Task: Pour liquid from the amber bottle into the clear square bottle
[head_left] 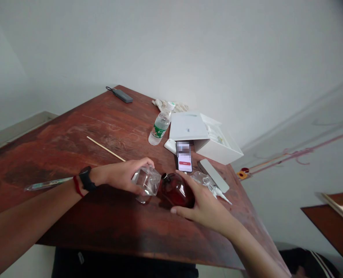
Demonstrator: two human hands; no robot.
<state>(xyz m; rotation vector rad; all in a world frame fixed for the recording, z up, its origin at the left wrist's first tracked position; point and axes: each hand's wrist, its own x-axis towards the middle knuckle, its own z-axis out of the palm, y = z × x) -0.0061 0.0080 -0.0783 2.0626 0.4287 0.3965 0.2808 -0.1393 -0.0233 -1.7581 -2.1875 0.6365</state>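
Note:
Low over the table's front half, my left hand [132,175] is wrapped around a clear, faceted plastic container [148,180], tilted toward the right. My right hand [198,197] grips a rounded, dark amber bottle [178,191] from its right side, thumb in front and fingers behind. The amber bottle leans left, so its dark-rimmed neck comes close to the clear container; whether the two touch I cannot tell. What is inside the clear container does not show plainly.
Beyond my hands on the wooden table [73,154] stand a water bottle [160,125] and an open white box [188,129]. A lit phone [184,157], a silver flat bar [214,175] and white nozzles [214,189] lie nearby. A thin stick [106,148] lies left; a grey power bank [122,95] sits at the back.

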